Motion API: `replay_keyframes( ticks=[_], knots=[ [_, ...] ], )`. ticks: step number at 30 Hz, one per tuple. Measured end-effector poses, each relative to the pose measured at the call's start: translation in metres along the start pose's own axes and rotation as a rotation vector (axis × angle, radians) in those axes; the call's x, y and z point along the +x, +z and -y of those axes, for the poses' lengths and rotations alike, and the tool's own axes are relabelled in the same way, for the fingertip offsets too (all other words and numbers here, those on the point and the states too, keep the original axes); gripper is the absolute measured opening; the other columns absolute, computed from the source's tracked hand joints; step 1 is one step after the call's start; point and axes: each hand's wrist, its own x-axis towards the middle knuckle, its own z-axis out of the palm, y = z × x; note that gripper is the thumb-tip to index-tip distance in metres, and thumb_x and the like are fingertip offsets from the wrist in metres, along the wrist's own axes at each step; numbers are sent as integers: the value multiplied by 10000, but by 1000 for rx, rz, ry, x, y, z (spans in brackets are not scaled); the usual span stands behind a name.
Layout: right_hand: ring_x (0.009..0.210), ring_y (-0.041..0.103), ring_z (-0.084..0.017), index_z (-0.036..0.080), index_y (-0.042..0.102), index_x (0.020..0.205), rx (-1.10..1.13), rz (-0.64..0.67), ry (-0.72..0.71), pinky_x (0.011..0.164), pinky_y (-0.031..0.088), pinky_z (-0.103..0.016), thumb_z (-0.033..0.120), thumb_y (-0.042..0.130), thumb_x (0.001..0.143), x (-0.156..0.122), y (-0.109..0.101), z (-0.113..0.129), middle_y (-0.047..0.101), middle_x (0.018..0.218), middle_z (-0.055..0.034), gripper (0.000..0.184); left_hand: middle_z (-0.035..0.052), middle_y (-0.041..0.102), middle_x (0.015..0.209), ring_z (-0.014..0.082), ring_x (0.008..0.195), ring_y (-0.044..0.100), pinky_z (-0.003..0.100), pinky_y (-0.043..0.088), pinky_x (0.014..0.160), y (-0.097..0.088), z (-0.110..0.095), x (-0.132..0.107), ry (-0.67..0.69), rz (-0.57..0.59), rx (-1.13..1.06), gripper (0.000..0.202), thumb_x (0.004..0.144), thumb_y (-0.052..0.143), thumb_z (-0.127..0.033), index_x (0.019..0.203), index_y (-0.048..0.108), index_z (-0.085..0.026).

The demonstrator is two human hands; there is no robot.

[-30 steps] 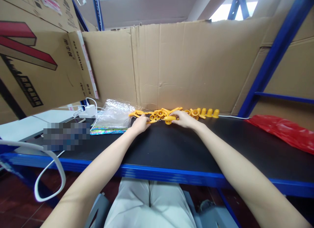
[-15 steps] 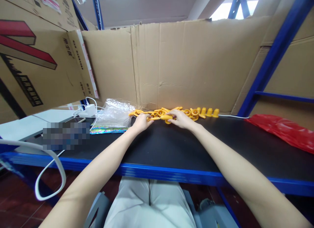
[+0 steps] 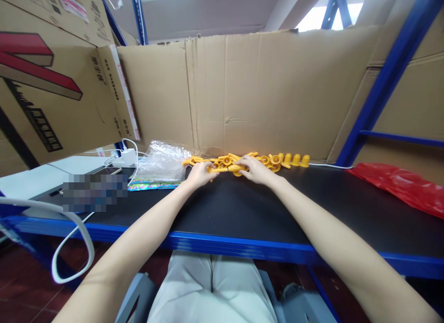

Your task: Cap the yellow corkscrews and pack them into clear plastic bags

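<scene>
The person's right hand (image 3: 255, 169) has its grip closed on a rounded yellow plastic piece (image 3: 236, 167), pinched between thumb and fingers. The left hand (image 3: 201, 174) pinches a slim yellow plastic piece (image 3: 222, 170) just beside it; the fingers hide much of both pieces, and whether the two touch cannot be told. Both are bright and glossy, held low over the far part of the black counter (image 3: 236, 207).

The hands face each other, palms inward, fingertips near one another, both forearms stretched well forward and converging.

Directly behind the fingers lies a jumble of yellow plastic parts (image 3: 225, 161), some slender, some with round, open mouths, leaving little room on that side. Close behind rises a creased brown cardboard wall (image 3: 277, 91). To the right, a row of upturned yellow plastic cups (image 3: 296, 160) stands along it; farther right, a crumpled red plastic bag (image 3: 395, 186) reaches the side. To the left, a clear plastic bag (image 3: 157, 161) sits near the left wrist. Toward the body, open counter runs to the blue metal front edge (image 3: 243, 245), beneath both forearms.
</scene>
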Motion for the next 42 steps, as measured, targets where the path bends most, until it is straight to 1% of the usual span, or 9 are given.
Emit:
replay_keyframes(
  ticks=[10, 14, 18, 21, 24, 29, 31, 36, 42],
  knots=[
    [718, 608, -177, 165, 547, 1156, 372, 136, 216, 728, 498, -377, 306, 569, 801, 0, 2, 6, 648, 849, -65, 383, 32, 661, 760, 169, 751, 596, 245, 422, 713, -3, -1, 0, 100, -4, 16, 255, 745, 602, -358, 896, 663, -162],
    [681, 625, -150, 173, 457, 1161, 664, 184, 324, 697, 522, -341, 253, 596, 781, -1, 2, 3, 637, 801, -37, 413, 35, 666, 769, 171, 755, 599, 242, 416, 703, -3, -2, 0, 118, -16, 35, 240, 748, 596, -339, 899, 656, -163],
    [709, 640, -137, 178, 479, 1010, 833, 169, 374, 736, 519, -317, 213, 679, 704, -2, -2, -1, 641, 794, -16, 367, 32, 659, 734, 170, 727, 594, 238, 404, 666, -2, 0, 1, 116, -30, 34, 235, 749, 591, -342, 891, 648, -163],
    [609, 626, -125, 157, 531, 879, 895, 192, 404, 646, 520, -285, 362, 609, 782, -2, -4, 0, 667, 779, -58, 239, 28, 654, 747, 162, 725, 586, 234, 394, 663, -1, 3, 1, 159, -63, 28, 231, 755, 588, -338, 903, 635, -168],
    [471, 576, -105, 147, 567, 764, 916, 219, 439, 494, 481, -248, 517, 488, 829, -1, -4, 5, 684, 748, -101, 384, 19, 647, 735, 152, 715, 579, 230, 390, 666, -2, 4, 0, 182, -79, 27, 224, 763, 582, -335, 910, 627, -173],
    [308, 460, -90, 143, 570, 701, 822, 190, 574, 308, 324, -218, 650, 339, 825, 2, -4, 14, 628, 520, -80, 571, 21, 646, 754, 150, 721, 574, 232, 392, 673, -3, 3, 0, 195, -74, 22, 215, 762, 584, -331, 903, 624, -174],
    [330, 481, -95, 135, 577, 757, 793, 218, 568, 324, 342, -223, 654, 346, 820, 2, -6, 14, 651, 584, -91, 572, 20, 644, 746, 150, 712, 572, 232, 392, 667, -2, 3, 1, 191, -63, 13, 223, 763, 581, -340, 902, 625, -172],
    [520, 589, -110, 153, 529, 1011, 805, 241, 375, 525, 464, -251, 471, 672, 691, 0, -7, 4, 678, 858, -86, 474, 11, 635, 709, 154, 684, 572, 237, 391, 646, 1, 5, 2, 179, -70, -10, 226, 758, 586, -345, 900, 622, -174],
    [454, 559, -113, 120, 589, 825, 808, 230, 331, 518, 448, -283, 542, 590, 735, 0, -9, 10, 677, 757, -109, 431, 14, 635, 755, 148, 695, 565, 244, 394, 663, -1, 8, 1, 257, -129, -23, 169, 760, 594, -302, 874, 610, -179]
  ],
)
